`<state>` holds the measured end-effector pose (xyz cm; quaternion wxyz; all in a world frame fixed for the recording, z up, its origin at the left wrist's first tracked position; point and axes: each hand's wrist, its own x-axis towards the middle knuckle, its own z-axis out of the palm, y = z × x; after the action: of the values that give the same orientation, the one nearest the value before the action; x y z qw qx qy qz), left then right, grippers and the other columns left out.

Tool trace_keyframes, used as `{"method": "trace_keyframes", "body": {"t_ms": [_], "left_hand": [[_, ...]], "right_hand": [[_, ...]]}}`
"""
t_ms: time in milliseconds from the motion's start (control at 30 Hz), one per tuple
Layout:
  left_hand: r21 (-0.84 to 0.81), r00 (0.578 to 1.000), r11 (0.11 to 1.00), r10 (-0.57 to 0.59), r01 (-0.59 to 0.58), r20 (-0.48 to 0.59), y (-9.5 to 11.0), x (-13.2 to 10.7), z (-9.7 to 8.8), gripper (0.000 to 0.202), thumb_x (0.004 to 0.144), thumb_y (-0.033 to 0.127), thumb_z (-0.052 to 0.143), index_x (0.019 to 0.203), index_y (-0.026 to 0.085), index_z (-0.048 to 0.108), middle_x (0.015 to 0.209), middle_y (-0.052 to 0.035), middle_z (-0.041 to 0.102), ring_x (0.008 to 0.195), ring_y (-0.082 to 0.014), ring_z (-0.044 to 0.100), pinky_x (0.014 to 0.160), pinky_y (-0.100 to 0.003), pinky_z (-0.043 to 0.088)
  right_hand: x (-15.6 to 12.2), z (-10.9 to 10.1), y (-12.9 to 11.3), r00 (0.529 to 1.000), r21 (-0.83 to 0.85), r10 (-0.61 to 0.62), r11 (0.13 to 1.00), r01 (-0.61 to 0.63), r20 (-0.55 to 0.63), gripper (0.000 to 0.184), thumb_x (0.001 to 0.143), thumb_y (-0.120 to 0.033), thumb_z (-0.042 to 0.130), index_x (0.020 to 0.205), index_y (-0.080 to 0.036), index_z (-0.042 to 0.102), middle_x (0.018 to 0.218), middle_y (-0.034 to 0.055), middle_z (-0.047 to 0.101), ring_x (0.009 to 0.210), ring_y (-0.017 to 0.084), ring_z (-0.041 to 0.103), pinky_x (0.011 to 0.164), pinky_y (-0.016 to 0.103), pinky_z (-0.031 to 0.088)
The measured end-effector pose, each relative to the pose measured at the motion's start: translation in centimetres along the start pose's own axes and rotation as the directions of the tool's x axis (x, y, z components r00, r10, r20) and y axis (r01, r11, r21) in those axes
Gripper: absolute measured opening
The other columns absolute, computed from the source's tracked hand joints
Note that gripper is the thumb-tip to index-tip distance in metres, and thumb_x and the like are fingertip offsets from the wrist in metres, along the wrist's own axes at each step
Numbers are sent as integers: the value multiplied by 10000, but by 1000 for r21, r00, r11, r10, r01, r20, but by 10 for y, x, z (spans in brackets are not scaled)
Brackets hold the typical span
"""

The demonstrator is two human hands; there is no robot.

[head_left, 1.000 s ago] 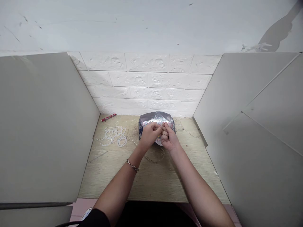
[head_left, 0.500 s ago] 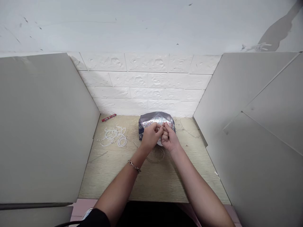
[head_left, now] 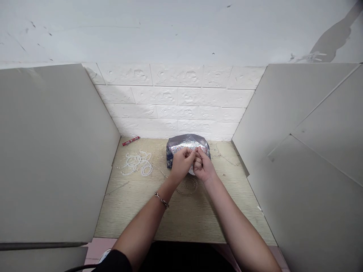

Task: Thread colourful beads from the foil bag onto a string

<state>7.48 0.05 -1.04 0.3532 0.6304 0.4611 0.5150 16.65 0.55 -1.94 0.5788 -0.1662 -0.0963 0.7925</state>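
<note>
My left hand (head_left: 181, 164) and my right hand (head_left: 202, 165) meet fingertip to fingertip over a silver foil bag (head_left: 185, 144) full of small beads at the back of the wooden table (head_left: 181, 211). Both hands are closed in a pinch on something too small to make out. A thin strand of beads (head_left: 185, 186) loops on the table just below my hands and runs left. A chain bracelet (head_left: 161, 199) is on my left wrist.
A coiled pile of white beaded strand (head_left: 137, 163) lies at the left of the table. A small red object (head_left: 131, 141) sits at the back left by the white brick wall. Grey partition boards (head_left: 51, 151) stand on both sides.
My hands have shifted very slightly; the left wrist moved a little to the right. Nothing else has moved.
</note>
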Motion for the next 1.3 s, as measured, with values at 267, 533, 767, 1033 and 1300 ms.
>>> {"method": "trace_keyframes", "body": {"t_ms": [267,533,767,1033,1300], "left_hand": [[-58,999,997,-53,53,12,-2,2,1,154,655,255,486,558,135,476,506,38,429,493,-60,377,491,-196,317],[-65,997,995,-73,72,0,0,2,1,153,637,239,483,526,144,436,483,49,389,469,-54,347,466,-192,292],[-61,998,996,-70,70,-2,2,2,0,139,633,227,469,525,151,426,495,49,400,477,-58,356,472,-195,298],[-8,998,998,-68,68,-12,2,1,-1,144,629,234,466,518,150,430,493,46,404,485,-64,361,475,-200,300],[-24,997,997,-72,72,-15,2,1,-1,137,627,240,466,528,150,439,488,46,403,478,-63,361,476,-199,302]], "right_hand": [[-1,1,0,1000,13,8,1000,-8,-12,158,777,-233,455,653,-165,383,360,-130,276,250,-16,152,227,94,81],[-2,4,1,998,-68,-30,997,27,-55,212,721,-245,534,618,-163,368,359,-132,299,250,-23,144,222,89,85],[-1,2,2,997,-100,-55,994,51,-45,207,691,-241,567,623,-163,387,357,-133,299,251,-21,151,222,89,90],[-3,3,4,998,-58,-57,997,57,-4,212,694,-230,561,619,-163,373,362,-132,289,256,-20,151,223,81,98],[-2,1,5,996,-100,-82,992,79,-22,236,645,-213,604,617,-166,375,363,-131,305,260,-20,163,220,75,115]]}}
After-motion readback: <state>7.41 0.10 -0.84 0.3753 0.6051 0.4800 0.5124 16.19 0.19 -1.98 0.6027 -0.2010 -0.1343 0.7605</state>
